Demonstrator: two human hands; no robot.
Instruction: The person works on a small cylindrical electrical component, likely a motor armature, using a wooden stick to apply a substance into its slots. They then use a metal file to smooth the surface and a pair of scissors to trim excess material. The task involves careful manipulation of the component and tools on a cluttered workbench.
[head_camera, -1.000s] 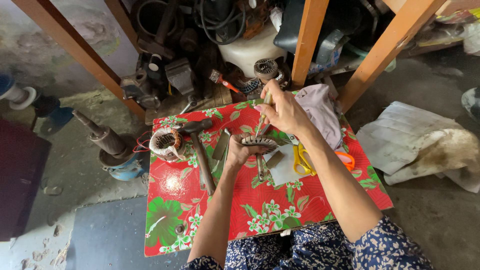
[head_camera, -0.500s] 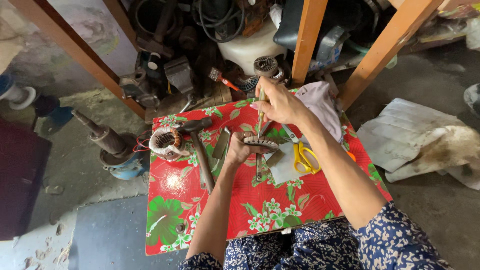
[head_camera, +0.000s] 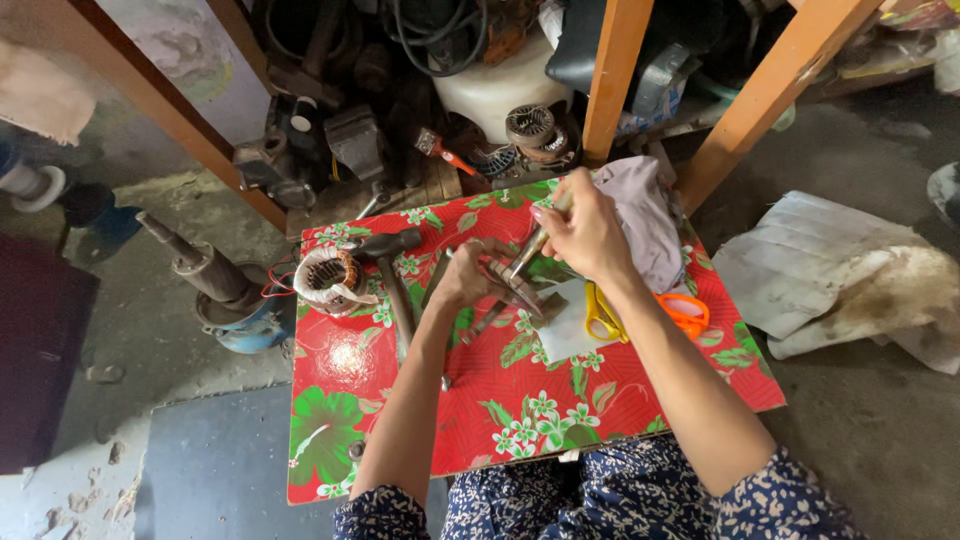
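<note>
— What's the surface?
— A low table (head_camera: 520, 420) under red floral oilcloth, on a cluttered workshop floor.
— Counts?
— One hammer (head_camera: 392, 270), one motor stator (head_camera: 325, 280), one pair of scissors (head_camera: 640, 312).
— Hands?
— Left hand (head_camera: 465, 280) clenched on a metal part (head_camera: 510, 290) above the table; right hand (head_camera: 585, 232) grasping a thin tool (head_camera: 528, 252) against it.

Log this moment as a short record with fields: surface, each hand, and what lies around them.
surface: low table with a red flowered cover
left hand: left hand holds a reddish coil of wire over the table
right hand: right hand grips a thin metal tool whose tip meets the coil
left of the hands: hammer and a wound motor part
right of the hands: scissors with yellow and orange handles on a white sheet, plus a pale cloth
behind the table: machine parts and wooden legs
</note>
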